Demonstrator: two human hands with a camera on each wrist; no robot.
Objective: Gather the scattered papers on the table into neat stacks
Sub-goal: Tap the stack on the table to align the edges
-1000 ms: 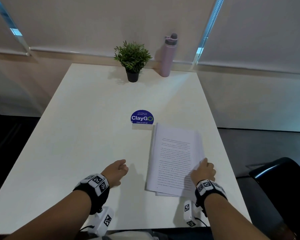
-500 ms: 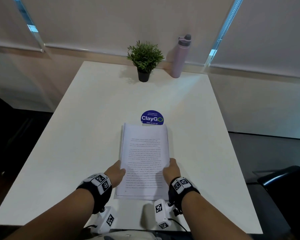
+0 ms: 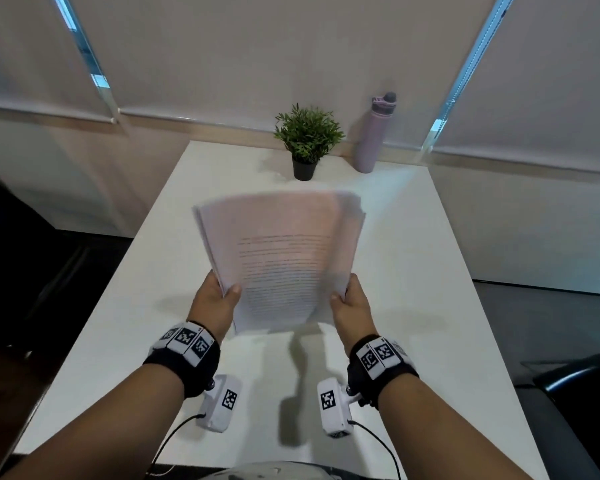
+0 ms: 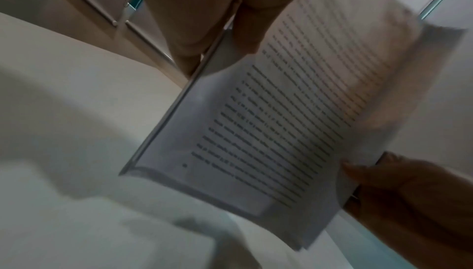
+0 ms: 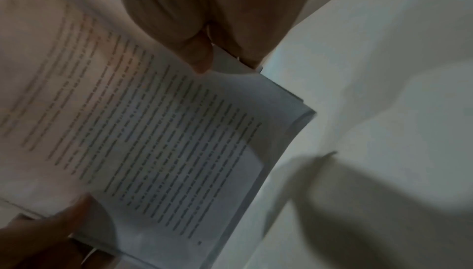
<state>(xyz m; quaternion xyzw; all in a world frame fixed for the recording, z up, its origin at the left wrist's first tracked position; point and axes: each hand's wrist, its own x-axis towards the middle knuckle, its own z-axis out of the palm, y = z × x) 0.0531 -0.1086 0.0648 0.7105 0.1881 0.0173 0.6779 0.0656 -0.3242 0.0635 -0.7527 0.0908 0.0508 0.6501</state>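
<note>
White table (image 3: 413, 271) — plant (image 3: 307, 140), bottle (image 3: 374, 133)

Paper, matt laminate, cloth and plastic

The papers (image 3: 281, 258) are thin matt white sheets with black print; the desk (image 3: 413, 271) is smooth, matt white. At 12 o'clock stand a plant (image 3: 307, 133) in a matt black pot and a satin lilac bottle (image 3: 374, 136).

A stack of papers (image 3: 281, 258) is held tilted above the white table (image 3: 430, 271), printed side toward the camera and blurred at its top edge. The left hand (image 3: 215, 303) grips its lower edge at 9 o'clock, the right hand (image 3: 350, 306) at 3 o'clock, thumbs on the front page. At 12 o'clock stands a potted plant (image 3: 307, 140), with a lilac bottle (image 3: 374, 133) just beside it at 1 o'clock.
</note>
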